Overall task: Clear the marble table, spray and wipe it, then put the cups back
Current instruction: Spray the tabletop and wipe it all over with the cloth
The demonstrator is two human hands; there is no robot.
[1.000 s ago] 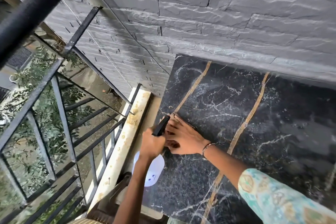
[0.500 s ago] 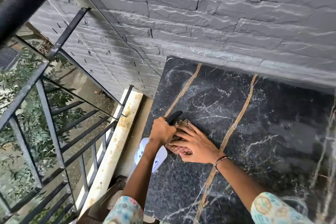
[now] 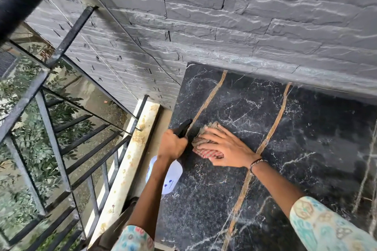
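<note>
A folded cloth (image 3: 206, 145), striped red and beige, lies on the black marble worktop (image 3: 306, 149) near its left edge, just right of the first of two tan veins that run across the slab. The right hand (image 3: 225, 149) presses flat on the cloth, fingers (image 3: 208, 138) straight and spread, covering most of it; a thin beaded bracelet (image 3: 257, 162) circles that wrist. Just beside it, the left hand (image 3: 172, 144) grips a spray bottle (image 3: 169, 177) by its black trigger head, fingers curled round the neck, nozzle pointing up and away over the worktop edge. The bottle's white body hangs below the hand, partly over the worktop's left edge, with small blue marks on it. Both forearms come from pale patterned sleeves (image 3: 330, 228) at the bottom. Behind the worktop rises a grey stone-clad wall (image 3: 244, 16). To the left runs a stained pale ledge (image 3: 130, 161), then a black metal railing (image 3: 53, 144) with green foliage beyond it.
</note>
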